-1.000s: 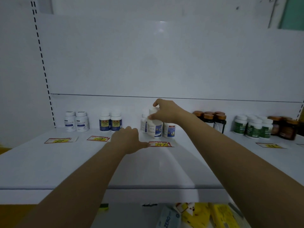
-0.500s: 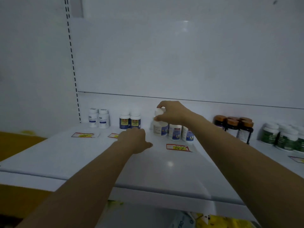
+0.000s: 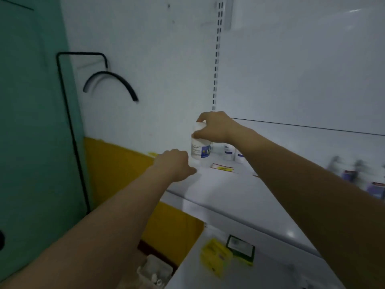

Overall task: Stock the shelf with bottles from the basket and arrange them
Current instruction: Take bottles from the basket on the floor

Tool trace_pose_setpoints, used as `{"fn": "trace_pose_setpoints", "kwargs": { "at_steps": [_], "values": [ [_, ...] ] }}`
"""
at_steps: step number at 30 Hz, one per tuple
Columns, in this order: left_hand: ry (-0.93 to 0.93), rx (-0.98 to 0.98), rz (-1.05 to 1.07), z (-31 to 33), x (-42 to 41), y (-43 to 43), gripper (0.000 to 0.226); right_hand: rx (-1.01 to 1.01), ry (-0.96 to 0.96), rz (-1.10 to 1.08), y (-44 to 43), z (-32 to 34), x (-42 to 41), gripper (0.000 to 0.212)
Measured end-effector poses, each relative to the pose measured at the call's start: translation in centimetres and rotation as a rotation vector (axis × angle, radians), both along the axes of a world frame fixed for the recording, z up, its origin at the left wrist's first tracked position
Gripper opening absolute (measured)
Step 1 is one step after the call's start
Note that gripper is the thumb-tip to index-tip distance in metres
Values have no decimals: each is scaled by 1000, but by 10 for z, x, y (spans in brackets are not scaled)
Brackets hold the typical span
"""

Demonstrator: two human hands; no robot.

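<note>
White shelving fills the right of the view, with a slotted upright (image 3: pixel 216 59) rising behind the hands. A teal wall (image 3: pixel 31 122) with a yellow lower band lies beyond the left hand.

The right hand (image 3: pixel 216 130) reaches in over the shelf (image 3: pixel 229 195) and grips a white bottle (image 3: pixel 200 150) from above. Its fingers and thumb curl round the cap, and the blue-labelled body shows below the palm. The bottle is upright at the shelf's left end. Whether its base touches the shelf cannot be told.

The left hand (image 3: pixel 176 163) hovers just below and to the left of the right hand, back upward. Its fingers are loosely curled, with one fingertip pointing toward the bottle's foot. Nothing shows in it, and it sits just beside the bottle without clearly touching.

Behind the right wrist, partly hidden by it, more white bottles (image 3: pixel 228 150) stand against the back panel. A red-and-yellow price tag (image 3: pixel 223 168) lies flat on the shelf just below that wrist. Farther along the right forearm, toward the elbow, stand blurred bottles (image 3: pixel 375 189) with dark blue labels.

Under the right forearm, on a lower shelf, a yellow box (image 3: pixel 214 255) and a dark green-edged box (image 3: pixel 241 247) lie close together. Beneath the left forearm is a pale container (image 3: pixel 154 272), too blurred to make out what it holds. A thin black cable (image 3: pixel 70 132) runs down the wall well to the left of the left hand.
</note>
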State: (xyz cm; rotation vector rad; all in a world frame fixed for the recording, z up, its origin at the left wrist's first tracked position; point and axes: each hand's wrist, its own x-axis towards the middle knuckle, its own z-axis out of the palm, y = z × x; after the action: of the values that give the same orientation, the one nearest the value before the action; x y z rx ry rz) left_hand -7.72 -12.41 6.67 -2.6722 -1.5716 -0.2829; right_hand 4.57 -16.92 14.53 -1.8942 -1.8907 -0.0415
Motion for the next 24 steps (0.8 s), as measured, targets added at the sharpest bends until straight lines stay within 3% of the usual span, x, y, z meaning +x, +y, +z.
{"fn": "trace_pose_setpoints", "kwargs": {
  "at_steps": [6,11,24],
  "values": [
    [-22,-55,174,-11,-118,62,43,-22,71,153,86,-9,-101,41],
    [-22,-112,324,-37,-191,126,35,-72,121,280,171,-32,-177,49],
    [-45,-222,529,-102,-291,318,34,-277,92,395,397,-104,-280,41]
  ]
}}
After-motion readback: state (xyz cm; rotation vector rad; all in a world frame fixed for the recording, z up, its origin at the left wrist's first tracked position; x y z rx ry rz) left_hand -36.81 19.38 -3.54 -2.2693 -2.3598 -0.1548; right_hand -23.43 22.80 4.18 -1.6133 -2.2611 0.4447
